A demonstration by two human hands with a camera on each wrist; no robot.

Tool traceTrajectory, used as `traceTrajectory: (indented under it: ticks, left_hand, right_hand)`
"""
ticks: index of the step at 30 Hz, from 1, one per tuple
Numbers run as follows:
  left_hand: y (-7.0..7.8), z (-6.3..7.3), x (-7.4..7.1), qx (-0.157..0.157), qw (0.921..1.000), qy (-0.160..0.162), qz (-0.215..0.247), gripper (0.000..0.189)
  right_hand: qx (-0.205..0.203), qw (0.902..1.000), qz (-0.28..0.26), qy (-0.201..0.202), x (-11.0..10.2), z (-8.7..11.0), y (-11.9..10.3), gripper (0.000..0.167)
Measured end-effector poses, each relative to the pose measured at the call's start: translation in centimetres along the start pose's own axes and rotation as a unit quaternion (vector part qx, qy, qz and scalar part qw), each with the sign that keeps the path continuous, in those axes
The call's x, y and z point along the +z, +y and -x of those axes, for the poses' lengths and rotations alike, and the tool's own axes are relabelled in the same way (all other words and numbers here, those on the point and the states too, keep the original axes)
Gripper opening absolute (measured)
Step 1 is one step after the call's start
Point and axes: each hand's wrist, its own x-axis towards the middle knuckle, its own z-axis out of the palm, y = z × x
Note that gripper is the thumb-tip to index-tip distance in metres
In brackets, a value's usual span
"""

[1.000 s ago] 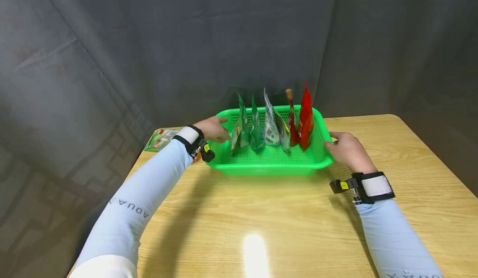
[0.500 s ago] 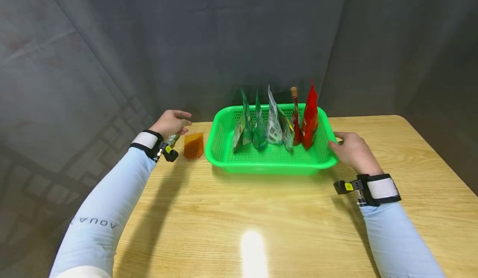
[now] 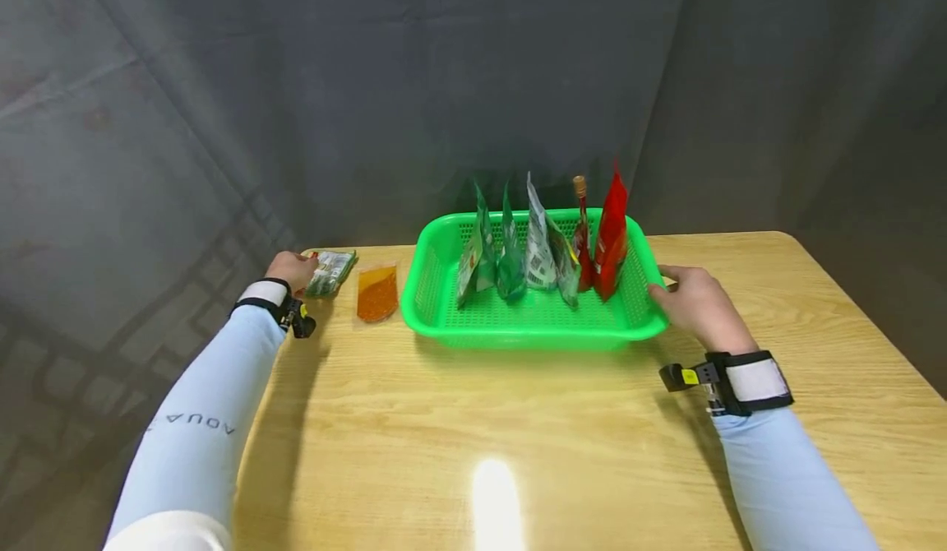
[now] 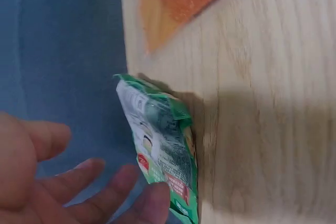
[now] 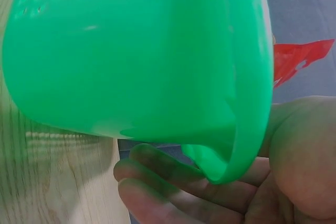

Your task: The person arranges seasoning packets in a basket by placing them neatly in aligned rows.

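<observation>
At the table's far left corner lies a green and white food packet (image 3: 330,273). My left hand (image 3: 292,270) is at its left end. In the left wrist view the fingers (image 4: 152,203) are spread, one fingertip at the packet's edge, with the thumb apart from it. My right hand (image 3: 699,304) grips the right end of a green plastic basket (image 3: 518,337), thumb over the rim and fingers beneath it, as the right wrist view shows. Several pouches stand upright in the basket, among them a red pouch (image 3: 611,238), next to a slim corked bottle (image 3: 582,243).
A clear sachet of orange-red powder or sauce (image 3: 377,294) lies flat between the green packet and the basket. The wooden table (image 3: 459,419) ends at a grey cloth backdrop (image 3: 473,99) behind and on the left.
My left hand has moved left from over the basket's left end, past the orange sachet, to the green packet. The right hand stays at the basket's right end.
</observation>
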Motion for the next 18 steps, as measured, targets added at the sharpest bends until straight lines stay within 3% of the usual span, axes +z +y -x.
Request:
traceTrajectory:
  ticks: [4,10,14,18]
  left_hand:
    - [0.4,-1.7,1.0,0.035,0.9961,0.01,-0.08,0.051]
    - [0.0,-4.3,2.2,0.059,0.9883,-0.053,-0.13,0.067]
    - [-0.1,-4.6,2.9,0.061,0.9832,-0.095,-0.144,0.072]
    - [1.2,-3.7,3.6,0.068,0.9769,-0.102,-0.175,0.064]
  right_hand:
    - [-0.007,0.9999,0.001,0.007,0.3,0.0,0.3,0.057]
    - [-0.014,0.9998,0.002,0.017,0.8,-0.2,0.3,0.056]
    - [-0.015,0.9997,0.003,0.021,0.9,-0.2,0.2,0.055]
    - [-0.013,0.9996,0.003,0.026,0.6,-0.1,0.3,0.054]
